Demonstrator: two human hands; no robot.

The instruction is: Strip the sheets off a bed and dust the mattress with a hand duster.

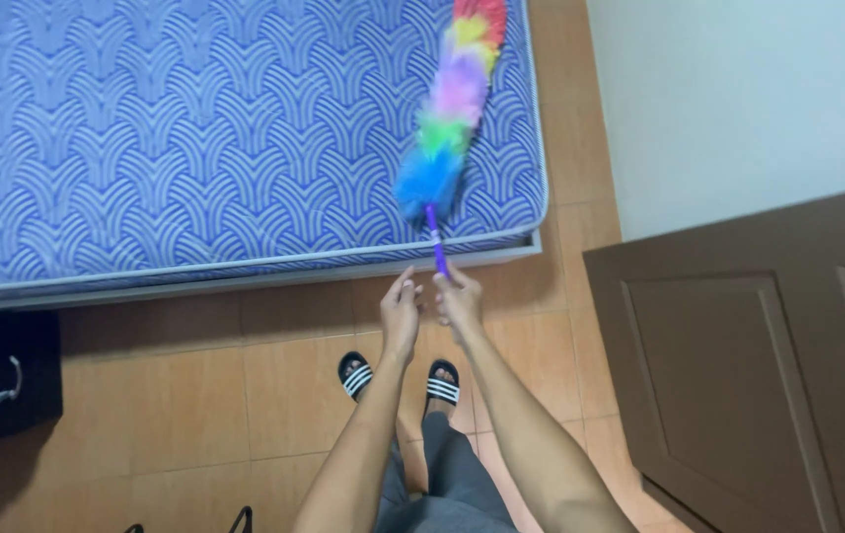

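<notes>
Dusting is the job now: the right hand (pixel 459 299) grips the rainbow duster (pixel 450 118) by its purple stick, fluffy end lying on the blue mattress (pixel 195 138), the left hand (pixel 401 314) loosely curled just beside, holding nothing, so sweeping along the mattress seems next.

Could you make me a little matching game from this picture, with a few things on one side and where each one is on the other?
Things:
1. duster
2. right hand
3. sandals
4. door

Places:
A. on the tiled floor, under the arms
B. lying over the blue mattress
C. brown, at the right edge
D. gripping the purple handle

Pairs: 1-B, 2-D, 3-A, 4-C
</notes>
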